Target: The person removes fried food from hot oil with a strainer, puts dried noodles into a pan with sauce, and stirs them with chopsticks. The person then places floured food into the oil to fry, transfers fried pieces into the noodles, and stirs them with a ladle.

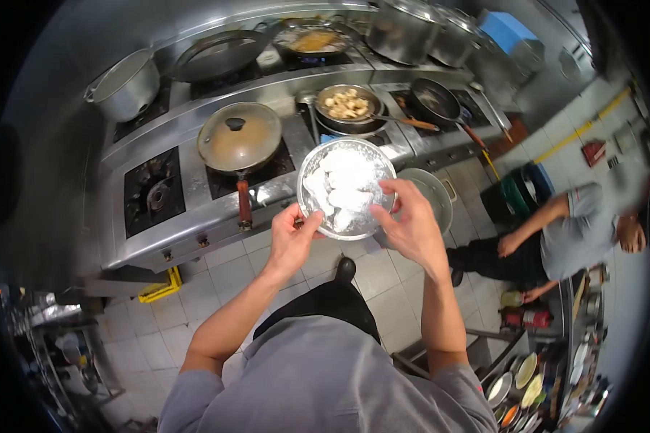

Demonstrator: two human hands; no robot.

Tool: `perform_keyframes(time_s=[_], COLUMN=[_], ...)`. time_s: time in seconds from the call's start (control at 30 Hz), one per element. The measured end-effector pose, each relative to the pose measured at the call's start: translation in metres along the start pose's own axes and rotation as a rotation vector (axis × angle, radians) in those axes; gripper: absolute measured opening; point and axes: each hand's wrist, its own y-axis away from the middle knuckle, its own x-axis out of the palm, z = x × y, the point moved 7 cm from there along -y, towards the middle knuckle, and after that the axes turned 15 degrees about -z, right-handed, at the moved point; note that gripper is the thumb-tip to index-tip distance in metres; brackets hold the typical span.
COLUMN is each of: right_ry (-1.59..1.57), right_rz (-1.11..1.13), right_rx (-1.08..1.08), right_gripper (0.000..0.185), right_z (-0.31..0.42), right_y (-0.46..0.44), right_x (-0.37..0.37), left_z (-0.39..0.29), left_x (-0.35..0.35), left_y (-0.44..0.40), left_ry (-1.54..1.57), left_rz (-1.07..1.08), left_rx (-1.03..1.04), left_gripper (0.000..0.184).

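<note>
A round metal bowl [360, 232] is held up in front of me, over the front edge of the stove. In it lie white, flour-dusted pieces [325, 189], overexposed in the middle, so their kind is unclear. My left hand [292, 238] grips the bowl's lower left rim, thumb on top. At the right rim is my right hand [415, 224], its thumb and index finger curled over the edge; its other fingers are hidden. Just beyond the bowl, a pan of browned pieces [347, 105] rests on the stove.
A glass-lidded pan [239, 141] with a wooden handle stands at left on the stove [188, 249]. Behind are a wok of bubbling oil [314, 40] and large pots [404, 32]. A big pot [437, 198] sits low at right. Another person [570, 231] bends over at far right.
</note>
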Motion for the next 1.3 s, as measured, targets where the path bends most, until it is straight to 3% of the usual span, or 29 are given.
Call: perform_keyframes(time_s=[0.07, 0.2, 0.27, 0.53, 0.6, 0.67, 0.73, 0.77, 0.93, 1.07, 1.17, 1.23, 1.3], right_ry=[0.055, 0.187, 0.090, -0.199, -0.248, -0.188, -0.078, -0.056, -0.189, -0.025, 0.148, 0.392, 0.416], right_rz=[0.170, 0.233, 0.162, 0.413, 0.302, 0.290, 0.449, 0.559, 0.354, 0.223, 0.277, 0.363, 0.372], right_rx=[-0.024, -0.222, -0.321, -0.393, -0.617, -0.609, -0.881, -0.913, -0.727, -0.655, -0.533, -0.379, -0.353], right_gripper=[0.042, 0.043, 0.039, 0.033, 0.032, 0.030, 0.029, 0.029, 0.031, 0.029, 0.031, 0.042, 0.041], right_z=[0.012, 0.009, 0.003, -0.012, 0.005, 0.007, 0.004, -0.004, -0.034, -0.086, -0.155, -0.209, -0.246], right_y=[-0.023, -0.063, -0.081, -0.211, -0.250, -0.283, -0.297, -0.304, -0.397, -0.499, -0.561, -0.586, -0.598], right_x=[0.036, 0.086, 0.103, 0.180, 0.177, 0.182, 0.205, 0.218, 0.227, 0.253, 0.304, 0.340, 0.366], left_z=[-0.009, -0.008, -0.005, -0.023, -0.030, -0.038, -0.040, -0.040, -0.027, -0.029, -0.029, -0.024, -0.019], left_x=[-0.007, -0.020, -0.023, -0.009, -0.002, 0.006, 0.008, 0.009, 0.008, 0.013, 0.019, 0.021, 0.024], left_y=[-0.016, -0.053, -0.070, -0.180, -0.210, -0.238, -0.260, -0.271, -0.314, -0.328, -0.328, -0.327, -0.323], left_ry=[-0.003, 0.028, 0.066, 0.267, 0.275, 0.260, 0.240, 0.200, 0.168, 0.156, 0.161, 0.149, 0.154], left_rz=[-0.096, -0.237, -0.323, -0.493, -0.541, -0.563, -0.632, -0.625, -0.702, -0.773, -0.799, -0.813, -0.815], left_rx=[0.058, 0.070, 0.036, 0.039, 0.045, 0.066, 0.061, 0.054, 0.020, 0.009, 0.004, -0.015, -0.021], left_gripper=[0.013, 0.012, 0.010, 0.012, 0.012, 0.013, 0.013, 0.019, 0.018, 0.012, 0.012, 0.011, 0.012])
